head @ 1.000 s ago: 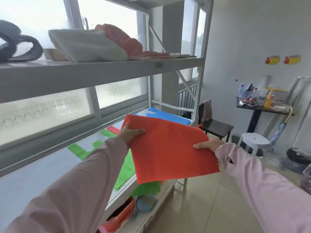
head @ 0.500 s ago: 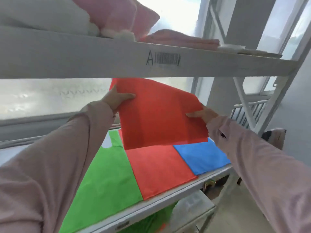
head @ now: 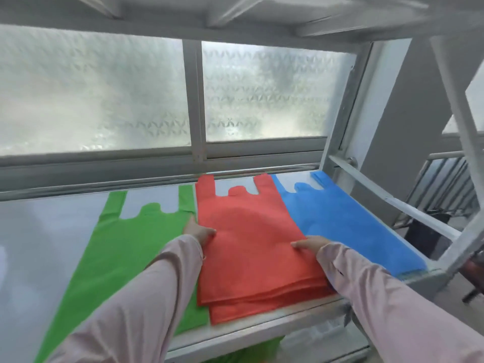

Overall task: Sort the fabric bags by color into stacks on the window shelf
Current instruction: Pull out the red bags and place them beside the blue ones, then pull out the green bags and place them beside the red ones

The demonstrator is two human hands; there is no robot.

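Note:
Three piles of fabric bags lie side by side on the white window shelf (head: 47, 231): a green bag (head: 125, 247) on the left, a red stack (head: 251, 244) in the middle, a blue bag (head: 348, 224) on the right. The top red bag lies flat on the red stack, slightly askew from the ones below. My left hand (head: 199, 231) pinches its left edge. My right hand (head: 310, 243) holds its right edge, fingers on top of the cloth.
A frosted window (head: 104, 95) runs behind the shelf. An upper shelf (head: 235, 14) hangs close overhead. White frame posts and a slanted brace (head: 392, 203) stand at the right end. More green cloth (head: 248, 352) shows on the level below.
Both hands brought the red bag down from mid-air under the upper shelf onto the red stack. My view has dropped below the upper shelf.

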